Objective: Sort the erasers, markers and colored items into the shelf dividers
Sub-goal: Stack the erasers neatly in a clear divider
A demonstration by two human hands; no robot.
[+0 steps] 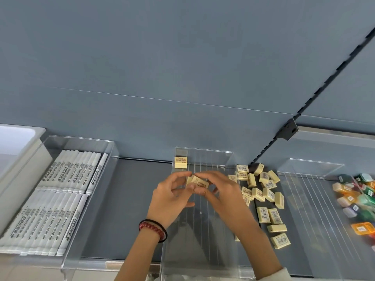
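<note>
While both hands meet above the middle clear divider point(203, 250), the left hand point(172, 197) and right hand point(221, 191) pinch two cream erasers point(200, 182) between curled fingers. One eraser point(180, 162) sits in that divider's far left corner. Roughly eighteen loose erasers point(267, 195) lie on the shelf point(125, 189) just beside it. Two rows of white markers point(60, 189) fill the left divider point(81, 138).
</note>
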